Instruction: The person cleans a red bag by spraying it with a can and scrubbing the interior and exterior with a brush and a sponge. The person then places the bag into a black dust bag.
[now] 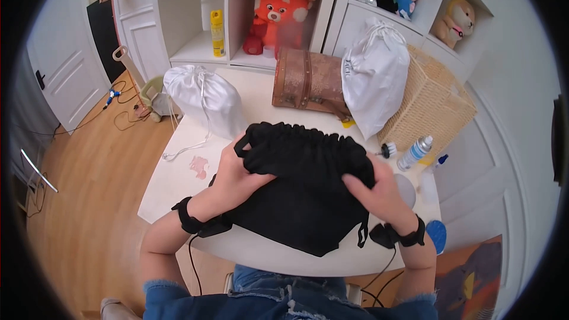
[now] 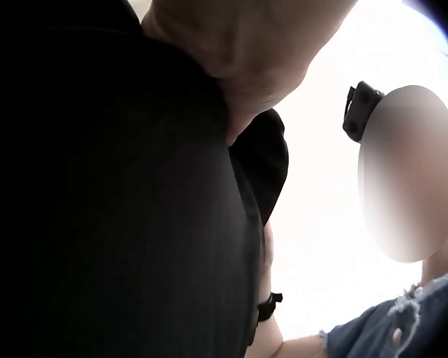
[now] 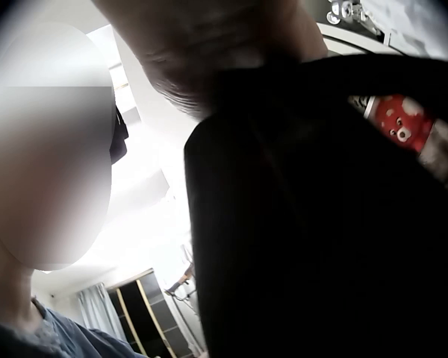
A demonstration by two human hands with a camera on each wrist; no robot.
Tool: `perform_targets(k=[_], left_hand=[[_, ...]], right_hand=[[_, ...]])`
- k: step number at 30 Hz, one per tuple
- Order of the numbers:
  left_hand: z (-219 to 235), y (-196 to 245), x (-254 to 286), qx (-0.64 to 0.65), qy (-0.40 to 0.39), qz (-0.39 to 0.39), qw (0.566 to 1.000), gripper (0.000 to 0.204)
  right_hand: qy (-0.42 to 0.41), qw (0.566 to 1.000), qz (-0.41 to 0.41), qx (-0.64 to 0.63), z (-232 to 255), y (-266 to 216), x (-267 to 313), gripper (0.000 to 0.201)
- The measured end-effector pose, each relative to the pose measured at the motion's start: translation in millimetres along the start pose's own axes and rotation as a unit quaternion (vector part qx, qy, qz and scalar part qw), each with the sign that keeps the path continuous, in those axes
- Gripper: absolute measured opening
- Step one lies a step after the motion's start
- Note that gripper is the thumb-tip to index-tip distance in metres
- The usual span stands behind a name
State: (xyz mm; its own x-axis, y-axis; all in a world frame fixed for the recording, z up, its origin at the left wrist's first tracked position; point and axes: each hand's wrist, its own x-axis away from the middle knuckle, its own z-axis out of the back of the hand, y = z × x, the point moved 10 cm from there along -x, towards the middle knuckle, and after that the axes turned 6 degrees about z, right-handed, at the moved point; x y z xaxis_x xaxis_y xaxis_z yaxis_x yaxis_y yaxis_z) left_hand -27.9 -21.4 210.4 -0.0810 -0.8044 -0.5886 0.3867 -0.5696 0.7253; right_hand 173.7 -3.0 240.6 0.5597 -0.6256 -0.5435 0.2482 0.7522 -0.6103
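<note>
A black drawstring bag (image 1: 296, 195) with a gathered, ruffled top hangs over the near part of the white table (image 1: 172, 195). My left hand (image 1: 234, 172) grips its upper left side, thumb lying across the front of the cloth. On the opposite side my right hand (image 1: 382, 186) holds the upper right edge, also with the thumb in front; its other fingers are hidden behind the bag. Cord loops stick out at the bag's left and lower right. Dark cloth (image 2: 134, 201) fills much of the left wrist view, below the left hand (image 2: 246, 52).
A white drawstring pouch (image 1: 204, 98) stands at the back left. Behind the bag are a brown chest (image 1: 302, 80), another white pouch (image 1: 376, 77) and a woven basket (image 1: 435, 101). A spray can (image 1: 415, 153) and a brush (image 1: 387, 150) lie at the right.
</note>
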Motion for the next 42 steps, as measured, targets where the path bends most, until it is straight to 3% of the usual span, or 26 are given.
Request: perform_targets(k=[1, 3, 6, 9, 10, 13, 15, 17, 19, 21, 23, 24, 25, 27, 29, 30, 32, 35, 37, 38, 39, 42], left_hand=[[1, -10, 0, 0.047, 0.027, 0.032, 0.998, 0.05], [2, -23, 2, 0.094, 0.061, 0.062, 0.992, 0.048], [3, -27, 5, 0.055, 0.115, 0.036, 0.991, 0.045], [-6, -24, 4, 0.067, 0.119, 0.0, 0.991, 0.045], [-10, -17, 1, 0.064, 0.12, -0.022, 0.99, 0.045], [-15, -13, -13, 0.05, 0.124, -0.057, 0.989, 0.048], [-14, -22, -27, 0.103, 0.128, -0.048, 0.985, 0.049], [-12, -25, -40, 0.083, 0.092, 0.006, 0.992, 0.057], [0, -32, -44, -0.003, 0.17, 0.018, 0.985, 0.064], [7, -46, -37, 0.019, 0.179, 0.033, 0.983, 0.066], [9, -65, -22, 0.04, 0.187, 0.047, 0.98, 0.069], [6, -86, -11, 0.072, 0.187, 0.094, 0.975, 0.065], [2, -109, -1, 0.103, 0.187, 0.139, 0.967, 0.06], [-47, -163, 11, 0.265, 0.009, 0.248, 0.932, 0.043], [-83, -180, 29, 0.496, -0.103, 0.319, 0.801, 0.034], [-84, -186, 31, 0.498, -0.098, 0.319, 0.8, 0.034], [-107, -199, 45, 0.522, -0.154, 0.418, 0.727, 0.035], [-107, -210, 43, 0.566, -0.145, 0.413, 0.699, 0.037], [-105, -212, 41, 0.575, -0.134, 0.417, 0.691, 0.037], [-106, -213, 40, 0.587, -0.128, 0.422, 0.679, 0.036], [-107, -216, 41, 0.583, -0.125, 0.422, 0.683, 0.036], [-116, -212, 38, 0.605, -0.173, 0.4, 0.666, 0.035]], right_hand=[[-0.039, 0.981, -0.127, -0.139, -9, 26, 16, 0.052], [-0.104, 0.963, -0.144, -0.202, -20, 44, 47, 0.079], [-0.073, 0.98, -0.134, -0.127, -28, 54, 69, 0.096], [-0.022, 0.973, -0.199, -0.116, -28, 83, 76, 0.09], [0.043, 0.968, -0.188, -0.163, -20, 80, 73, 0.079], [0.066, 0.975, -0.183, -0.111, -13, 79, 68, 0.065], [0.077, 0.976, -0.182, -0.09, -15, 83, 68, 0.07], [0.193, 0.97, -0.147, -0.02, 6, 72, 63, 0.06], [0.241, 0.956, -0.155, -0.061, 18, 60, 39, 0.057], [0.283, 0.943, -0.147, -0.094, 31, 45, 9, 0.056], [0.276, 0.953, -0.119, -0.044, 48, 42, -21, 0.053], [0.283, 0.954, -0.095, -0.027, 54, 40, -37, 0.052], [0.29, 0.954, -0.071, -0.012, 60, 38, -54, 0.05], [0.311, 0.95, -0.009, 0.034, 68, 29, -92, 0.047], [0.325, 0.939, 0.044, 0.104, 67, 22, -131, 0.043], [0.321, 0.94, 0.046, 0.104, 63, 30, -151, 0.043], [0.348, 0.922, 0.1, 0.134, 58, 36, -185, 0.039], [0.366, 0.907, 0.148, 0.147, 46, 57, -226, 0.038], [0.372, 0.903, 0.138, 0.165, 37, 84, -249, 0.042], [0.414, 0.874, 0.126, 0.222, 38, 111, -256, 0.043], [0.455, 0.839, 0.112, 0.278, 33, 107, -257, 0.045], [0.468, 0.843, 0.086, 0.251, 9, 138, -268, 0.045]])
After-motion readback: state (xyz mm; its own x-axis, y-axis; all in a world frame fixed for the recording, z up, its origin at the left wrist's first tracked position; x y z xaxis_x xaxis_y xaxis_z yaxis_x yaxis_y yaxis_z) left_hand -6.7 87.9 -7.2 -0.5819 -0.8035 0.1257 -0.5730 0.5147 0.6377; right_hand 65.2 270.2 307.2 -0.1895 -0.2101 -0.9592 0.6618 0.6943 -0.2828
